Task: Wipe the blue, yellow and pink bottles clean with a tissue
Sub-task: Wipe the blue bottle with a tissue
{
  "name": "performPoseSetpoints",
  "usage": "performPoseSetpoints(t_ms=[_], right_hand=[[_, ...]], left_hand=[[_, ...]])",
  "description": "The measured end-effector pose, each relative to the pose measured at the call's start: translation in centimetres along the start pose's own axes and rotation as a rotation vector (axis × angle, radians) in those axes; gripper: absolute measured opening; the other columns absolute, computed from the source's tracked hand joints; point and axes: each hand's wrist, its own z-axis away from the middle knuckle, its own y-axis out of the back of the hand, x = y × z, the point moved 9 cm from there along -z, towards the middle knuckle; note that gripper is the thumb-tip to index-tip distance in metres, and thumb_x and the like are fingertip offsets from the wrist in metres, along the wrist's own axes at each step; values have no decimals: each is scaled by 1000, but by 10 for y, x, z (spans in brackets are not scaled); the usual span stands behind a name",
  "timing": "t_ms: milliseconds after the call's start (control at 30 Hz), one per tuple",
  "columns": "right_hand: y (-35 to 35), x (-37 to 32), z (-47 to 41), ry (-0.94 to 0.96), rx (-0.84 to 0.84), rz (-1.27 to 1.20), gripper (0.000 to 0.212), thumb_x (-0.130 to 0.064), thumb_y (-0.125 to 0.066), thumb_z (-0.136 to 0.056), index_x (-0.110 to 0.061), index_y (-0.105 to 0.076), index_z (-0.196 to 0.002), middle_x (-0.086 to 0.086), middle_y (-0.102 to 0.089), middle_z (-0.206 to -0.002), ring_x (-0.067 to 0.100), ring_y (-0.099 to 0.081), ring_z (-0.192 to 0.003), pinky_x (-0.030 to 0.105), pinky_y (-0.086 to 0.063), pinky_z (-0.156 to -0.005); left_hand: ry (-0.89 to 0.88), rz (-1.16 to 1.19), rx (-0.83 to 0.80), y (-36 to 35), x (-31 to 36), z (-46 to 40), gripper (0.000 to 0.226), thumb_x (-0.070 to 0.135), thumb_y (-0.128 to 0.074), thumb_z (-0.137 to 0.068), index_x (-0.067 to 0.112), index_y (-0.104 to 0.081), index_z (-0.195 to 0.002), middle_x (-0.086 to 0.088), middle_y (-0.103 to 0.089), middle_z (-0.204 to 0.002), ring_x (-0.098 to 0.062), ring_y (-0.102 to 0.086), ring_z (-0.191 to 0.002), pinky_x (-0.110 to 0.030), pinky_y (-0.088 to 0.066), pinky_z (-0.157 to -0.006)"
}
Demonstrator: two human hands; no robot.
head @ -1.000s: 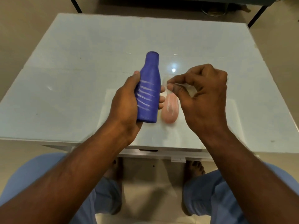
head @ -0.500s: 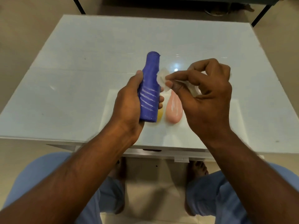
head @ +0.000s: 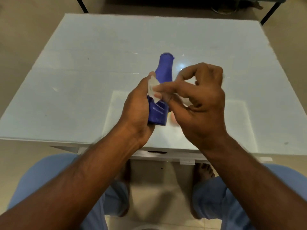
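Tabletop (head: 83, 80): pale glass, glossy, w/ bright light glare (head: 181, 65) just beyond the fingers. Floor (head: 25, 22): beige tile, all sides. Dark metal legs (head: 81, 4) at far L & R corners (head: 269, 13). Drawer front (head: 157, 152) under near edge.

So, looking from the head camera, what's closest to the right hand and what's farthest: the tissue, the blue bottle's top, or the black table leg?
1. tissue, pinched in the right hand.
2. blue bottle top, up-left of it.
3. black table leg, far top left.
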Motion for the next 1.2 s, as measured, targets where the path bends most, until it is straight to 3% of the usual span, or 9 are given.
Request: performPoseSetpoints(t_ms=[200, 333, 533, 633, 767, 867, 1033, 1100, 1200], right_hand=[[-1, 31, 1, -163, -42, 76, 16, -33, -77, -94, -23, -82, -104, 2, -64, -108, 21, -47, -114, 33, -39, -92], [7, 12, -1, -75, -8, -28, 17, -29, -78, -94, -17, -83, -106, -2, -60, -103, 16, -46, -109, 22, -38, -90], [5, 30, -2, -143, -15, 54, 15, -32, -78, -93, -23, -83, -105, -7, -56, -104, 18, -46, -112, 38, -44, -90], [15, 19, -6, -83, 17, -5, 13, -26, -80, -93, -20, -83, -104, -5, -56, -102, 23, -50, -108, 20, -38, -89], [-9, -17, 9, 143, -126, -40, 9, -23, -78, -96, -24, -84, -102, 0, -61, -100, 27, -49, -108, 40, -42, -88], [-4, 14, 1, -54, -30, 23, 12, -30, -78, -93, -24, -83, -102, -7, -55, -104, 20, -45, -112, 47, -45, -90], [2, -12, 1, 128, -98, -95, 11, -17, -84, -90, -16, -83, -101, -4, -55, -101, 22, -46, -107, 27, -40, -88], [-10, -32, 12, 258, -209, -128, 10, -15, -84, -90, -18, -84, -99, -1, -60, -97, 21, -45, -106, 38, -44, -87], [-11, -5, 6, 91, -128, -40, 9, -23, -80, -93, -21, -83, -101, -4, -58, -101, 24, -47, -110, 52, -46, -88]], left_hand=[[28, 163, 27, 3, 5, -1, 33, 37, -53, -100, 15, -61, -124, -6, -72, -87, -18, -68, -67, -30, -59, -61], [28, 161, -1, 0, 4, -1, 35, 39, -49, -102, 15, -62, -124, -5, -72, -89, -17, -68, -70, -30, -59, -64], [12, 234, -6, 0, 10, -2, 32, 38, -50, -102, 14, -63, -119, -6, -71, -85, -18, -68, -66, -29, -58, -60], [16, 227, -10, 1, 10, 0, 32, 38, -50, -102, 16, -63, -120, -5, -73, -86, -17, -69, -66, -30, -59, -60], [52, 213, -23, -2, 4, 3, 33, 40, -51, -100, 14, -63, -117, -4, -71, -79, -16, -69, -64, -29, -58, -58], [58, 235, -20, -2, 4, 2, 33, 38, -50, -102, 14, -62, -120, -6, -70, -84, -17, -67, -66, -31, -58, -62], [76, 230, -33, -1, 4, 2, 32, 39, -49, -101, 14, -64, -113, -5, -70, -80, -16, -67, -68, -29, -57, -64], [78, 259, -21, 0, 6, 2, 28, 37, -51, -101, 13, -65, -104, -4, -67, -74, -15, -66, -67, -27, -57, -63], [93, 238, -37, -3, 5, 2, 29, 38, -50, -101, 14, -64, -111, -5, -68, -80, -16, -66, -67, -29, -57, -63]])
